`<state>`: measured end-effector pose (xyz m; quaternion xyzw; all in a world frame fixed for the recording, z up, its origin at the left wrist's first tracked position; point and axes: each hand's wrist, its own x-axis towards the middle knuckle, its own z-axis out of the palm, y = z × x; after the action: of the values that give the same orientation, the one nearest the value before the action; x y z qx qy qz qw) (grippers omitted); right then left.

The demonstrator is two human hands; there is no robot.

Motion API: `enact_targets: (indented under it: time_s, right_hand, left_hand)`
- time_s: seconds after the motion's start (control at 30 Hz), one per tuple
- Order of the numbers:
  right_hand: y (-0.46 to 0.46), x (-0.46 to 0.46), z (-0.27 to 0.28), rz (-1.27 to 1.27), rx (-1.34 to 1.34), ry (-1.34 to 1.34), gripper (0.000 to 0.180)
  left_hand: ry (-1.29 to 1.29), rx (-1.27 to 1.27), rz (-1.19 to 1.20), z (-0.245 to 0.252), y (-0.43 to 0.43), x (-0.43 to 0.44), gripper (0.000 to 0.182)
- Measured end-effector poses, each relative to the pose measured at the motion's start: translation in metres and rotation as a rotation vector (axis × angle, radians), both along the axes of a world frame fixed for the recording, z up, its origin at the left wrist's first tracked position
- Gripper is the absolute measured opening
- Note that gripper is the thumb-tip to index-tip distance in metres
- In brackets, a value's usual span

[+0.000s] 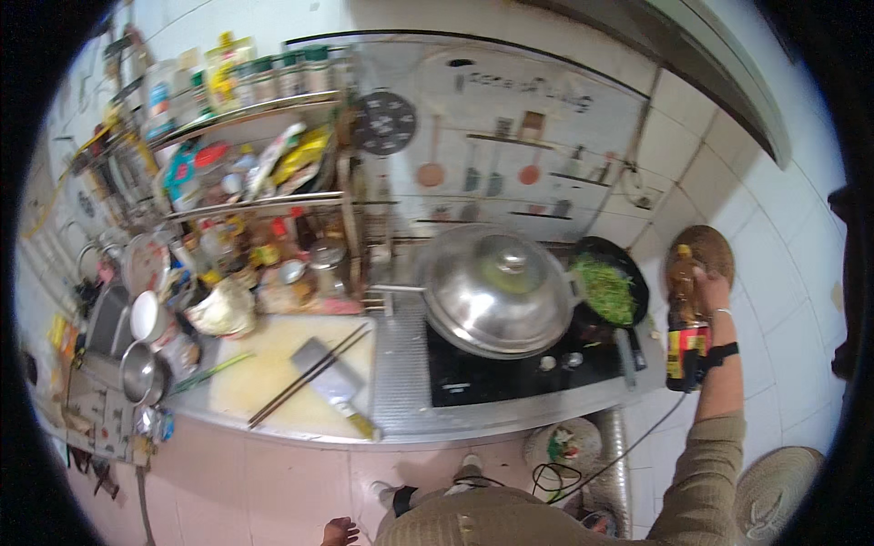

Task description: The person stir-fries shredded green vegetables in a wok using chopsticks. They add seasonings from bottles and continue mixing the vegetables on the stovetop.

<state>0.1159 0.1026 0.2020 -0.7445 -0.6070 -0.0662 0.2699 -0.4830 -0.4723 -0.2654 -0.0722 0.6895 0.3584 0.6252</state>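
Note:
My right hand (713,288) grips a bottle of dark brown liquid (685,334) near its upper part. It has a yellow cap and a red and yellow label, and is right of the counter's end. Behind the hand, a round brown board (725,249) is against the tiled wall. My left hand (340,531) hangs low at the bottom edge, fingers loosely bent and apart, with nothing visible in it. A black frying pan (640,263) with chopped green vegetables (604,290) sits on the black cooktop (491,382). Beside it stands a wok under a domed steel lid (471,300).
On the left, a cutting board (266,368) bears a cleaver (331,372), dark chopsticks (300,382) and a green stalk (215,372). A steel rack (351,232) holds several bottles and jars. The pan's handle (625,358) points toward me. A bin (536,443) and cable (608,467) are below.

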Motion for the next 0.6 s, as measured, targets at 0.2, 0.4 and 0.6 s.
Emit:
enact_targets:
  time_s: [0.2,0.4,0.6]
  right_hand:
    - [-0.008,-0.016,-0.009,-0.11,-0.146,-0.121,0.059]
    - [-0.004,-0.035,-0.021,-0.092,-0.386,-0.332,0.051]
    - [0.019,-0.046,-0.027,-0.092,-0.506,-0.218,0.05]
  left_hand:
    - [0.038,-0.283,0.198,0.059,-0.072,-0.044,0.033]
    - [-0.061,-0.265,0.138,0.029,-0.104,-0.038,0.029]
    - [-0.07,-0.196,0.086,-0.009,-0.04,0.009,0.03]
